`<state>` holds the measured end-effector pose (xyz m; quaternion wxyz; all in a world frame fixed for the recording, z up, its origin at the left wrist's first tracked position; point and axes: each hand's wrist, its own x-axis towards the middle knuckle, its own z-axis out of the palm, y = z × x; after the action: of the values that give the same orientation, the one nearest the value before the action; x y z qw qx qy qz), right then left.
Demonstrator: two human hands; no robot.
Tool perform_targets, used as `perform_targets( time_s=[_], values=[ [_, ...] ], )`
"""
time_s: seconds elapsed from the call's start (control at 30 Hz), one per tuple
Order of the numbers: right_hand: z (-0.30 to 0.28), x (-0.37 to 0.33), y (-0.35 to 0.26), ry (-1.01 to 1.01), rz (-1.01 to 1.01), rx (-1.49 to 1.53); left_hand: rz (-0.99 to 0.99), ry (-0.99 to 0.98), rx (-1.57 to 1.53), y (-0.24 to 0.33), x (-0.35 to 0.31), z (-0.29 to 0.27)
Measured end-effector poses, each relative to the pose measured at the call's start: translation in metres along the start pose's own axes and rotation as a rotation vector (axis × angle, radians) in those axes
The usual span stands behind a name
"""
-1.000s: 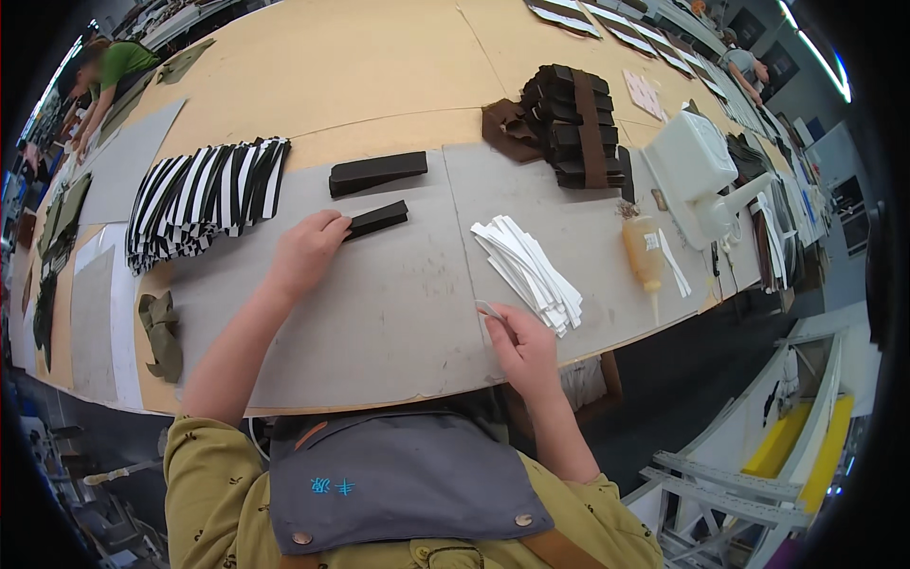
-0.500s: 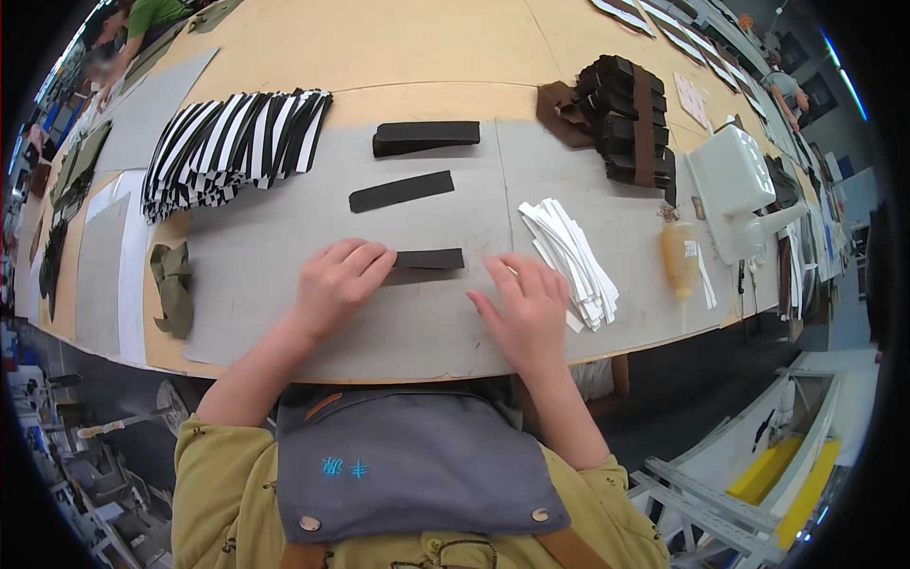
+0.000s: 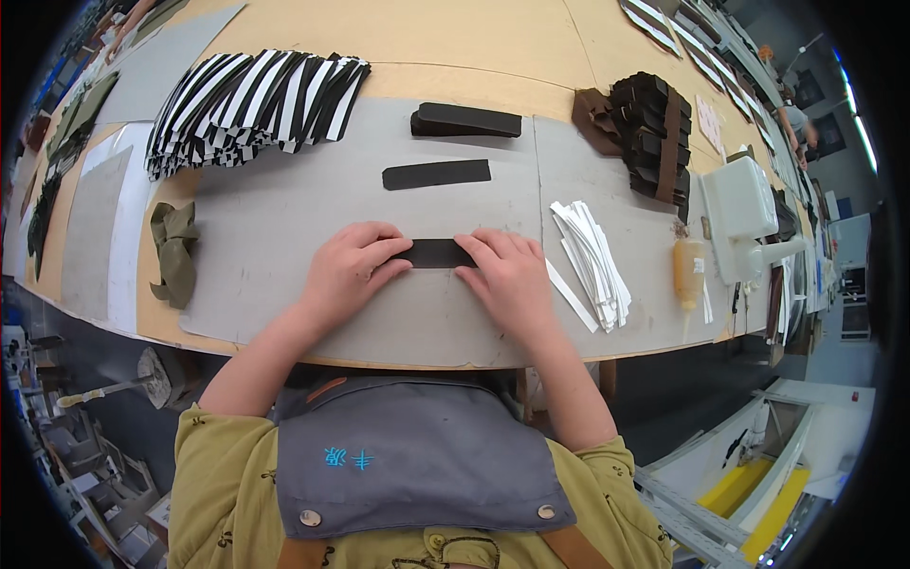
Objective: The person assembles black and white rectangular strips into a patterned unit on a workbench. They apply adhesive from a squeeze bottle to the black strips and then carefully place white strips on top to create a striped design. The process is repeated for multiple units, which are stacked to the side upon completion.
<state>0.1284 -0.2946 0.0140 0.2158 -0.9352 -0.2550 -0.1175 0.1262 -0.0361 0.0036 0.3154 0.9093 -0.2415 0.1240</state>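
Note:
A short black strip (image 3: 436,253) lies on the grey mat in front of me, stretched between my two hands. My left hand (image 3: 353,264) pinches its left end between thumb and fingers. At the right end, my right hand (image 3: 507,275) grips it the same way. The fingers cover both ends. Just beyond lies a single black strip (image 3: 436,174), slightly tilted, and farther off a small stack of black strips (image 3: 466,120). To the right of my right hand is a fanned pile of white strips (image 3: 595,266), with one white strip (image 3: 572,296) apart from it.
A wide pile of black-and-white strips (image 3: 256,106) sits at the far left, above a crumpled olive cloth piece (image 3: 173,254). On the right are strapped bundles of dark brown pieces (image 3: 654,137), an amber glue bottle (image 3: 689,268) and a white container (image 3: 739,201). The table's front edge is close.
My right hand has moved left and taken hold of the strip's right end. My left hand still holds the left end. The view has shifted slightly.

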Motion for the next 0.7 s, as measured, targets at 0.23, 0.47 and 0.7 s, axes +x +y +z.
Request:
perform_targets(
  time_s=[0.23, 0.47, 0.7],
  values=[
    [-0.002, 0.007, 0.007, 0.001, -0.062, 0.001, -0.014, -0.003, -0.066, -0.002, 0.002, -0.002],
    [0.006, 0.008, 0.004, 0.112, -0.098, 0.029, -0.172, -0.006, -0.245, 0.006, 0.003, -0.006],
    [-0.002, -0.008, -0.012, 0.205, -0.237, 0.046, 0.151, 0.087, -0.010, -0.001, -0.017, -0.008]
  ],
)
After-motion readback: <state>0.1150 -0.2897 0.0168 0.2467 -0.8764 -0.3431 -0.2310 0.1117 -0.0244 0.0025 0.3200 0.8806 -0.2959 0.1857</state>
